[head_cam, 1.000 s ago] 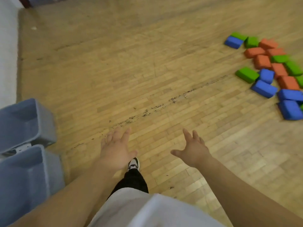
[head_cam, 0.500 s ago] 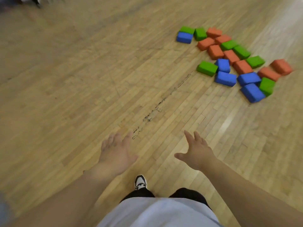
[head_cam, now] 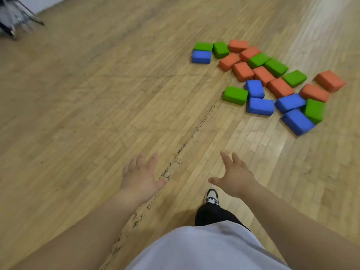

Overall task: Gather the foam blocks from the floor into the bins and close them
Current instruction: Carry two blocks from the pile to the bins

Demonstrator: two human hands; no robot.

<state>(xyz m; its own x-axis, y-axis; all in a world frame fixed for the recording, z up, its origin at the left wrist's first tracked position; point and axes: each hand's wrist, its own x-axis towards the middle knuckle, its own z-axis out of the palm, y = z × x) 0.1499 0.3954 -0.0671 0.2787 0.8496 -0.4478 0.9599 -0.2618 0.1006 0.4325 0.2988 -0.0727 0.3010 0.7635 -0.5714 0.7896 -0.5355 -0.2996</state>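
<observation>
Several foam blocks in blue, green and orange lie scattered in a cluster on the wooden floor at the upper right; the nearest are a green block (head_cam: 235, 95), a blue block (head_cam: 260, 106) and another blue block (head_cam: 297, 122). My left hand (head_cam: 140, 176) and my right hand (head_cam: 234, 175) are stretched out in front of me, fingers spread, holding nothing, well short of the blocks. No bin is in view.
A dark scuff line (head_cam: 187, 145) runs diagonally across the parquet between my hands and the blocks. My shoe (head_cam: 212, 197) and dark trouser leg show below my right hand. Blurred metal legs (head_cam: 17, 18) stand at the far upper left.
The view has swung right, away from the grey-blue bins, which have left the frame. The block cluster has moved toward the middle and looks closer. Both hands stay spread and empty.
</observation>
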